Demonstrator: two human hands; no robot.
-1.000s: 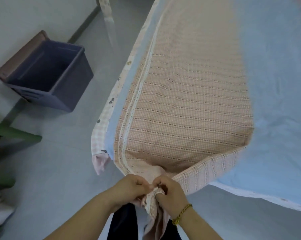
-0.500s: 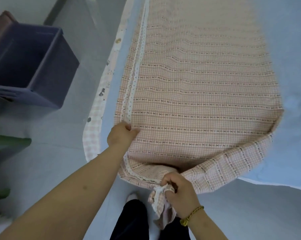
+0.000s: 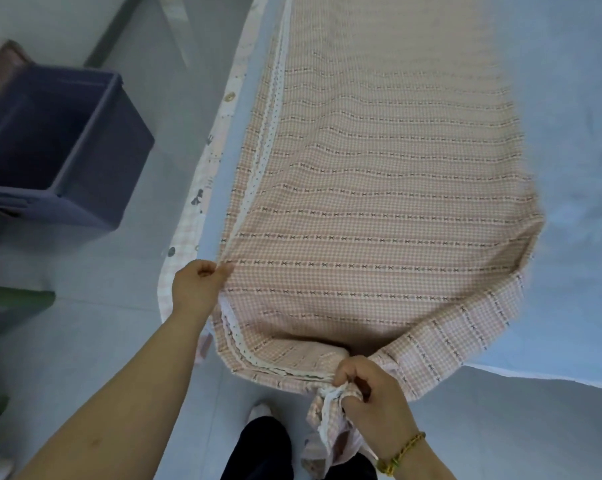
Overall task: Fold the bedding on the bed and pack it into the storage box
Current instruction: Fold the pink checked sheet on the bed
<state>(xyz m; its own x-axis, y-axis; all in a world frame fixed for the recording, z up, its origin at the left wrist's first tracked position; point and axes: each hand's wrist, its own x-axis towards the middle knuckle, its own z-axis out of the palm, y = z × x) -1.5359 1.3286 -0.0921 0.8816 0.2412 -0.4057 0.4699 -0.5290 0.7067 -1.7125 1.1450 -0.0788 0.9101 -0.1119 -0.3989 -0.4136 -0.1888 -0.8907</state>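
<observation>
Left hand split off to work the lace edge

Left hand slid toward 11 o'clock, pinching the checked sheet; right hand stayed fisted on its bunched corner. Folding's underway, storage box empty.

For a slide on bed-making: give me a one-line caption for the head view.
Left hand pinches the pink checked sheet's edge; right hand grips its bunched corner.
</observation>
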